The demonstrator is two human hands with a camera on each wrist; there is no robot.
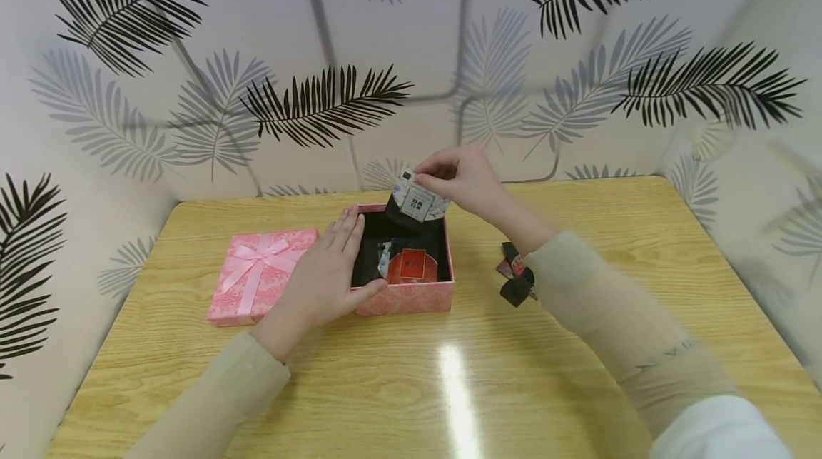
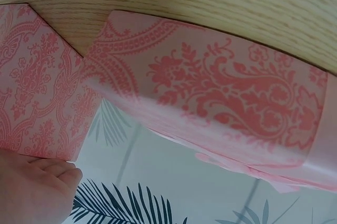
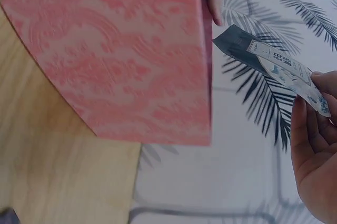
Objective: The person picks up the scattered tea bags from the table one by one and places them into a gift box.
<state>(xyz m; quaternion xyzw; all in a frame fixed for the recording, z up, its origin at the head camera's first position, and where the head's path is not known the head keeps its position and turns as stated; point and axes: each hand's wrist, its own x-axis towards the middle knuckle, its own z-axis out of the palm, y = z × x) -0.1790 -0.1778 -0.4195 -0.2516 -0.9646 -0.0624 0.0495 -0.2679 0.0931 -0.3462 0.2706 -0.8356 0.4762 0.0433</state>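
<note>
Above the pink patterned gift box [image 1: 403, 299], my right hand [image 1: 464, 177] pinches the upper edge of a small black and white sachet [image 1: 419, 203] with Chinese print. In the right wrist view the same sachet [image 3: 279, 66] slants down from thumb and fingers. My left hand [image 1: 327, 263] rests on the box's left rim, fingers extended and thumb across the front rim. Inside the black-lined box lies a red and black sachet [image 1: 411, 265], with part of a pale-patterned packet [image 1: 384, 259] beside it. The left wrist view shows the left hand [image 2: 39, 187] at the box edge.
A pink box lid [image 1: 257, 277] with a ribbon bow lies left of the box, partly behind the left hand. Near the right forearm is a small dark cluster of items [image 1: 516, 277], possibly keys. A leaf-patterned cloth [image 1: 398, 31] hangs behind the wooden table [image 1: 385, 387].
</note>
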